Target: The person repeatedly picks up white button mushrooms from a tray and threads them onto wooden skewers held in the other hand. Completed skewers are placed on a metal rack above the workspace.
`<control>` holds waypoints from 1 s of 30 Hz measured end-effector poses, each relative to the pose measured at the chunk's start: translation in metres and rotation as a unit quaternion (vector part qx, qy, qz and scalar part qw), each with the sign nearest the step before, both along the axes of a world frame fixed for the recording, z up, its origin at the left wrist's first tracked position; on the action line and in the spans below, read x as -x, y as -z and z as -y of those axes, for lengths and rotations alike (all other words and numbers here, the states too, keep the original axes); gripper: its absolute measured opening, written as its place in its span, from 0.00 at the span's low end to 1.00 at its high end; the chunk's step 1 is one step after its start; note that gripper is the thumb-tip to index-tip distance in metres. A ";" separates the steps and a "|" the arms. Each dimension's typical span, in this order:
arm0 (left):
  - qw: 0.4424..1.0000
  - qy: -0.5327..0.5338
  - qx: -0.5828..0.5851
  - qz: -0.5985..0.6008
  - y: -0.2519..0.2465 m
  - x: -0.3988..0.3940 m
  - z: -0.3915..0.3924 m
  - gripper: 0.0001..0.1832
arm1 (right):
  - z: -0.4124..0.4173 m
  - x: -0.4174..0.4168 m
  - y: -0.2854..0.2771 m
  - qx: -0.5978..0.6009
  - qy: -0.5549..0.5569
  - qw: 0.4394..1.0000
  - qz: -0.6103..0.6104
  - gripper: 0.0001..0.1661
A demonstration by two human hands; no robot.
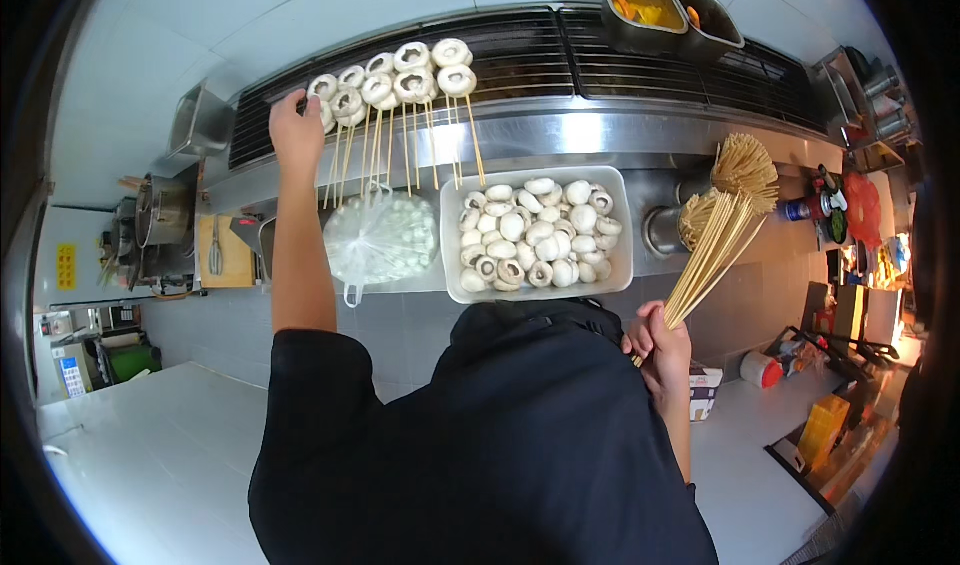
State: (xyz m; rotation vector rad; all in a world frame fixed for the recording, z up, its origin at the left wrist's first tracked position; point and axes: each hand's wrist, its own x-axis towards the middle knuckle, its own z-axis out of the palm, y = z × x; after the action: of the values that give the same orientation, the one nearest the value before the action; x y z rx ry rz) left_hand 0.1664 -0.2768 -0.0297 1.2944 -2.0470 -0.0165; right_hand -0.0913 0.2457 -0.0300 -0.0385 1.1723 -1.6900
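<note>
My left hand (297, 131) reaches to the grill's left part, its fingertips at the leftmost mushroom skewers (323, 87). Whether they grip a mushroom or just touch it is hard to tell. Threaded white mushrooms (415, 83) lie in a row across the black grill grate (517, 54), their bare bamboo ends pointing towards me over the steel edge. A fanned bundle of bamboo skewers (709, 265) is held in my right hand (660, 343), close to my body. Before me stands a white plastic tub (447, 265) with many loose mushrooms (512, 226).
Left of the tub sits a tied clear plastic bag (382, 238) of pale pieces. Metal canisters (661, 231) hold more skewers (744, 167) at the right. Two sauce containers (645, 36) rest on the grill's right part. A whisk (216, 246) lies on a wooden board (238, 265).
</note>
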 end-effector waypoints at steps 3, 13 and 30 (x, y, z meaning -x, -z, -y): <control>0.990 0.119 -0.005 -0.071 -0.029 0.062 -0.112 0.10 | -0.005 -0.002 0.004 0.011 0.000 1.000 -0.023 0.15; 0.892 0.163 -0.288 0.309 0.152 0.081 -0.230 0.11 | -0.001 -0.002 0.003 0.014 -0.027 0.998 -0.049 0.15; 0.871 0.122 -0.354 0.317 0.157 0.089 -0.222 0.11 | 0.005 -0.002 -0.001 -0.032 -0.034 0.998 -0.053 0.17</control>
State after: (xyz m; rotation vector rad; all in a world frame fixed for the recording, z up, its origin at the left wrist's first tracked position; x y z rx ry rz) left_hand 0.0777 -0.0548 -0.1868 1.5913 -2.9330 -0.5786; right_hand -0.0894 0.2409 -0.0290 -0.1281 1.2887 -1.6062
